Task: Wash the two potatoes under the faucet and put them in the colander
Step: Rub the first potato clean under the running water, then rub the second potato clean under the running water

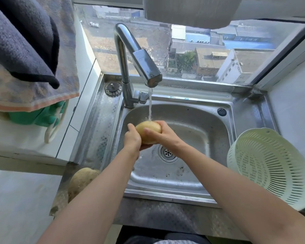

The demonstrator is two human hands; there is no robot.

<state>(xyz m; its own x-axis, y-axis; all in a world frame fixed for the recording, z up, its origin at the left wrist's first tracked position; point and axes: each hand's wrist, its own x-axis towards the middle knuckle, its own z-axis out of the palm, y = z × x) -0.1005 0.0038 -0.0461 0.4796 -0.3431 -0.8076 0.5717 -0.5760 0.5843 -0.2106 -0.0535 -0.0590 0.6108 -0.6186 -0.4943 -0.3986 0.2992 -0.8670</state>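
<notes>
A yellow potato (147, 129) is held over the steel sink (192, 120), right under the water stream falling from the faucet (144, 67). My left hand (132, 138) cups it from the left and below. My right hand (163, 134) wraps it from the right, fingers laid across its front. A second, dull brown potato (82, 180) lies on the steel drainboard at the near left, partly hidden by my left forearm. The pale green colander (269, 166) stands tilted at the sink's right rim, with nothing visible inside it.
The sink drain (168, 153) lies just below my hands. A black strainer plug (113, 88) sits on the drainboard behind the faucet. Towels (25, 50) hang at the upper left above green gloves (40, 115). A window fills the back wall.
</notes>
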